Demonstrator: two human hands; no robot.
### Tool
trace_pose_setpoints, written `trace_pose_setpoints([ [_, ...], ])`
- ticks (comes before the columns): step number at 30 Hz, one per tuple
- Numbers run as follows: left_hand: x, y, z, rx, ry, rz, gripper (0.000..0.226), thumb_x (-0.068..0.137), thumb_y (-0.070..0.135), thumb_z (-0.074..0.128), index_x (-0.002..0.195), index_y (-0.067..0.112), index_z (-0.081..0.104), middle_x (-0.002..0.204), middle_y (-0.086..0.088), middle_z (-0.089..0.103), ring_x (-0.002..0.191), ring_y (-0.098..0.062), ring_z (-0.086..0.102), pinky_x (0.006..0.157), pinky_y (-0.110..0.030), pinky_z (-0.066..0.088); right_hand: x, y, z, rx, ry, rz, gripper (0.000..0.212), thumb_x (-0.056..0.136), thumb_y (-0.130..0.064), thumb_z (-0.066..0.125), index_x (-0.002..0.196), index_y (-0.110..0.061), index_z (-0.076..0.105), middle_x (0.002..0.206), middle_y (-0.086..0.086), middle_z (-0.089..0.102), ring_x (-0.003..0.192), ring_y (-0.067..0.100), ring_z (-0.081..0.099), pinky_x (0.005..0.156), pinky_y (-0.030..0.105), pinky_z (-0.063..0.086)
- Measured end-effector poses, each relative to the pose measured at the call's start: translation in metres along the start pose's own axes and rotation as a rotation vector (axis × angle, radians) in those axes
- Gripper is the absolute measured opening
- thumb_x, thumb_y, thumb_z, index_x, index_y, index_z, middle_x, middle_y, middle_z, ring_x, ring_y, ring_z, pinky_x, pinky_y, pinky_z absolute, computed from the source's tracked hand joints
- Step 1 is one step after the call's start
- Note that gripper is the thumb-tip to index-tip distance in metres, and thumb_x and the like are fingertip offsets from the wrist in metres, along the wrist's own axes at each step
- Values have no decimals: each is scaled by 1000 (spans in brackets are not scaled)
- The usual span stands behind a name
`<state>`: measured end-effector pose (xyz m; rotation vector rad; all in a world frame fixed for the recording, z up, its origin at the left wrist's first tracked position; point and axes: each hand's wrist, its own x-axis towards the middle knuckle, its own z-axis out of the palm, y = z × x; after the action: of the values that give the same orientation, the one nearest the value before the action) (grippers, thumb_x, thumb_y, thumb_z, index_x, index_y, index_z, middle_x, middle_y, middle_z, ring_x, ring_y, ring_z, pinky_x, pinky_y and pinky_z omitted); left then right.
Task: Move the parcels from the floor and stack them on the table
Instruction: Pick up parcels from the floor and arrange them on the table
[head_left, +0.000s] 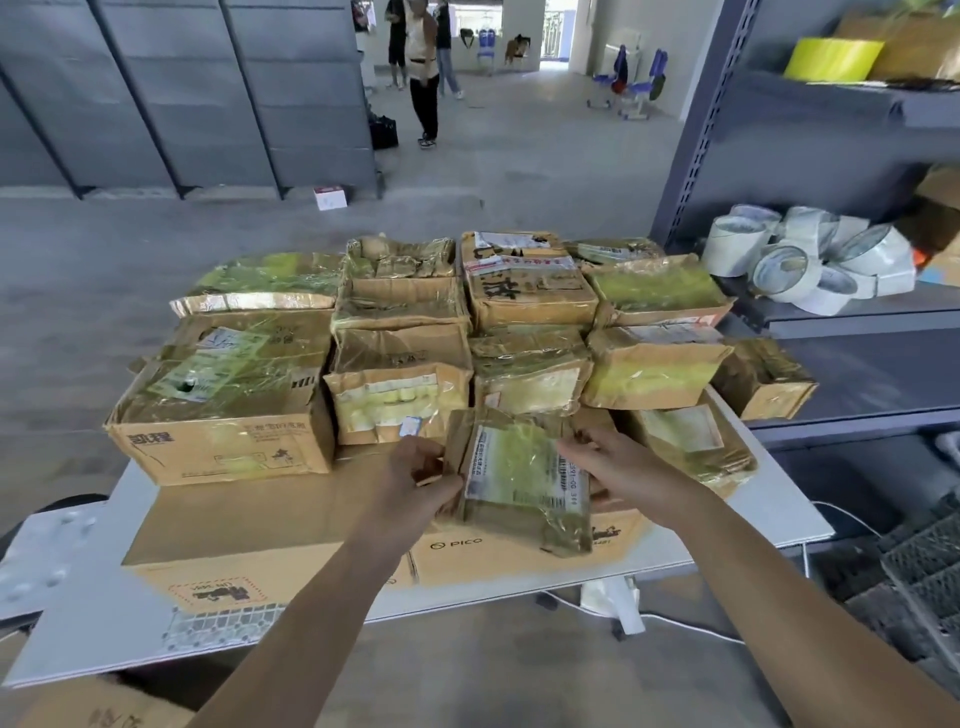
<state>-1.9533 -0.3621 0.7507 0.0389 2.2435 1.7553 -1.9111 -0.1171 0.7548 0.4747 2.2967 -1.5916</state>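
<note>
My left hand (426, 480) and right hand (618, 462) clamp small parcel (524, 478) at its sides, over flat carton (260, 519) near table (104, 639) front edge. Risk: slick tape, grip may slip.

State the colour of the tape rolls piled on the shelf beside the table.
The tape rolls are white, shown best in the head view.

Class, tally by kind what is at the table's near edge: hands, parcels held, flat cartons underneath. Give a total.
Hands: 2, left hand and right hand
Held parcel: 1
Flat cartons: 2, stamped carton and PICO carton
Total: 5
</note>
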Motion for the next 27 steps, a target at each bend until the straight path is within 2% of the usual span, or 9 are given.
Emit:
trace_pose_setpoints([
  [2,1,4,2,-4,42,-27,24,83,0,65,103,8,57,81,-5,60,69,-15,55,52,-14,43,6,-4,-2,-13,-12,-25,45,90,-55,56,126,-27,52,112,-1,68,94,11,69,87,34,57],
  [5,2,7,-4,86,184,-49,26,83,12,66,108,15,59,87,4,65,76,-15,61,68,-29,50,18,-17,3,-9,-52,-71,25,96,-40,55,114,-23,57,95,0,71,80,8,71,73,27,58],
  [8,-1,8,-15,51,274,-48,30,87,11,62,115,20,54,91,8,63,76,-9,58,62,-25,46,29,-32,19,-7,-93,-123,19,98,-31,55,111,-19,60,86,-1,64,73,8,67,63,21,54],
  [10,-4,8,-22,21,299,-33,33,88,13,61,119,22,52,93,8,62,79,-8,57,66,-25,45,36,-41,29,-18,-111,-153,19,97,-30,56,112,-19,60,89,-1,64,78,10,66,64,21,54],
  [14,-3,0,-34,86,303,-3,40,89,17,62,126,24,49,103,1,63,81,-7,58,62,-21,45,47,-51,43,-9,-114,-170,7,97,-34,56,100,-28,55,95,0,68,86,16,70,81,35,59],
  [18,3,2,-41,105,280,50,47,87,18,68,129,22,48,103,11,58,91,-9,59,63,-16,44,53,-60,46,-73,-67,-168,33,96,-44,53,124,-29,48,99,-4,66,89,17,68,83,41,58],
  [21,8,2,-50,96,271,69,54,83,20,72,131,21,46,107,13,56,103,-11,55,74,-19,43,58,-65,50,-123,-44,-170,52,94,-49,54,139,-26,42,88,-5,65,92,15,66,83,39,57],
  [24,13,1,-66,82,244,47,56,81,18,73,129,23,46,110,4,59,99,-12,59,70,-21,46,56,-73,53,-112,-84,-204,49,90,-45,62,133,-30,44,102,-4,62,91,11,66,73,29,58],
  [27,16,1,-82,-12,161,-16,50,83,17,70,127,29,48,99,-3,64,88,-17,64,65,-26,49,57,-75,53,-181,-204,-239,47,82,-44,72,120,-35,48,112,-4,60,92,10,66,82,36,58],
])
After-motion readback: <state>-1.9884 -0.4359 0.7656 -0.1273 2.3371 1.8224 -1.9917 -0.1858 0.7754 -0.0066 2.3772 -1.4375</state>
